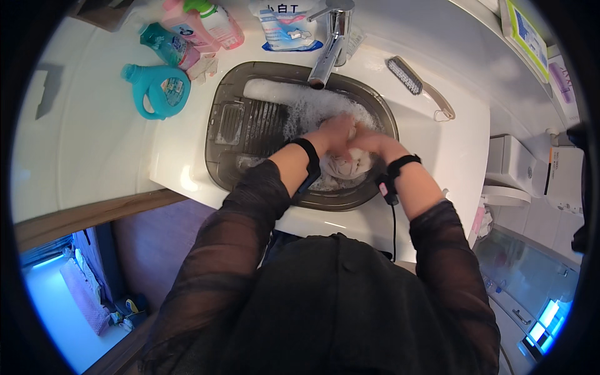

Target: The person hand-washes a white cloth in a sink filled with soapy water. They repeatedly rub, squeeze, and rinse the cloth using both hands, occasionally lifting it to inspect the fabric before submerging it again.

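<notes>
Both hands are close together over the right part of a dark translucent plastic washbasin point(216, 173), blurred by motion. My left hand point(338, 133) and my right hand point(369, 139) grip a wet, pale cloth point(346, 166) between them. Part of the cloth bunches up below the fingers, in sudsy water. White foam point(309, 101) covers the water behind the hands. To their left, a ribbed washboard point(265, 124) is moulded into the basin. A black strap circles each wrist, and the fingertips are partly hidden.
The basin sits in a white sink counter point(176, 154) under a chrome faucet point(328, 61). A scrub brush point(422, 86) lies at right. At left stand a teal detergent jug point(161, 91) and several other bottles; a detergent pouch point(288, 28) is behind. A cable point(394, 232) hangs from the right wrist.
</notes>
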`<state>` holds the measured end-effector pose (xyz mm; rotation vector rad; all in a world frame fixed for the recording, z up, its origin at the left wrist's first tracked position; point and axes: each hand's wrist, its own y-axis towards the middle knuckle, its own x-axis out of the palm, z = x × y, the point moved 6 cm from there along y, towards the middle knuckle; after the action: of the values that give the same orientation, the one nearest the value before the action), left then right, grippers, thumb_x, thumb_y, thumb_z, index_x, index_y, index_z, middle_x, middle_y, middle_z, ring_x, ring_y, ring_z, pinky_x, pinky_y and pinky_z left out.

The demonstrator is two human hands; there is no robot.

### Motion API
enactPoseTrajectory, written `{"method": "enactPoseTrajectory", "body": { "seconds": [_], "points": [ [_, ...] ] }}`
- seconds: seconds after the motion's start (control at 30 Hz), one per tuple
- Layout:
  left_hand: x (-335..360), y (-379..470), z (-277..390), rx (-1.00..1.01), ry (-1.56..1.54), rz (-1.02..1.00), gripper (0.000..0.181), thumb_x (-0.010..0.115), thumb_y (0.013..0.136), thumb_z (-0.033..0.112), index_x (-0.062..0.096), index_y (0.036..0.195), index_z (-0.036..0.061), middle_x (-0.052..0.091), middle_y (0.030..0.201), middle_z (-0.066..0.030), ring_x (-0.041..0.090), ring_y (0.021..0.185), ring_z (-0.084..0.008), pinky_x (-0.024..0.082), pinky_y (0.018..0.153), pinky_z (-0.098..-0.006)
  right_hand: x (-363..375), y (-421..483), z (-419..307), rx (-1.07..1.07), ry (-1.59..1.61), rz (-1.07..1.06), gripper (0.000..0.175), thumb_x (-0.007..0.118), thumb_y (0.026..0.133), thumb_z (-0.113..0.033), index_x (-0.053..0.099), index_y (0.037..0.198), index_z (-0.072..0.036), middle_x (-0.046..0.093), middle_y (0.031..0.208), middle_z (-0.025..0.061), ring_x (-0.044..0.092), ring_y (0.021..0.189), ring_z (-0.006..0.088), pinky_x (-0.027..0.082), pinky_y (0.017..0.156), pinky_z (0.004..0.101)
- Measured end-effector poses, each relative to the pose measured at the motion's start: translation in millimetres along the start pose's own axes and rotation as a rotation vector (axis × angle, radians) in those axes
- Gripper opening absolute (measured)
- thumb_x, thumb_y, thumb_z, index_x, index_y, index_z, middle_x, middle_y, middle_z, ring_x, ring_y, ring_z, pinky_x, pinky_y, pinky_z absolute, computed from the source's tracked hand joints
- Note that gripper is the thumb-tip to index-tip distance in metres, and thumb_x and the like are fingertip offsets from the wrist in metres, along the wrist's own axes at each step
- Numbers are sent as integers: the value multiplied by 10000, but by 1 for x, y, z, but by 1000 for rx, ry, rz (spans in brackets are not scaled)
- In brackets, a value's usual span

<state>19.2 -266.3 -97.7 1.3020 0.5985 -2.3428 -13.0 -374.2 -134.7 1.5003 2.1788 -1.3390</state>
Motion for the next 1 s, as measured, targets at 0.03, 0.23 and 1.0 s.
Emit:
{"method": "enactPoseTrajectory", "body": {
  "seconds": [0.03,0.23,1.0],
  "points": [
    [-8,-4,1,-34,-127,83,1149,913,548,440,355,1411,-72,688,1051,-218,660,1011,-317,498,894,-400,4,-7,2,101,489,-77,861,777,700,-314,408,1381,63,616,1151,211,603,1047,263,470,913,342],
    [-21,-59,38,5,-417,-116,1010,910,567,380,416,1360,-1,580,1197,-200,571,1136,-331,487,943,-392,12,-94,-48,-231,250,35,611,644,826,-115,406,1385,-55,535,1200,166,513,1144,274,433,962,397],
    [-3,-61,-16,-564,-266,387,503,735,777,163,573,1224,0,573,1249,-199,557,1163,-370,466,973,-415,4,8,-11,-109,-609,234,342,427,926,-178,695,1096,-53,626,1162,283,649,1003,403,520,881,458]
  ]
}}
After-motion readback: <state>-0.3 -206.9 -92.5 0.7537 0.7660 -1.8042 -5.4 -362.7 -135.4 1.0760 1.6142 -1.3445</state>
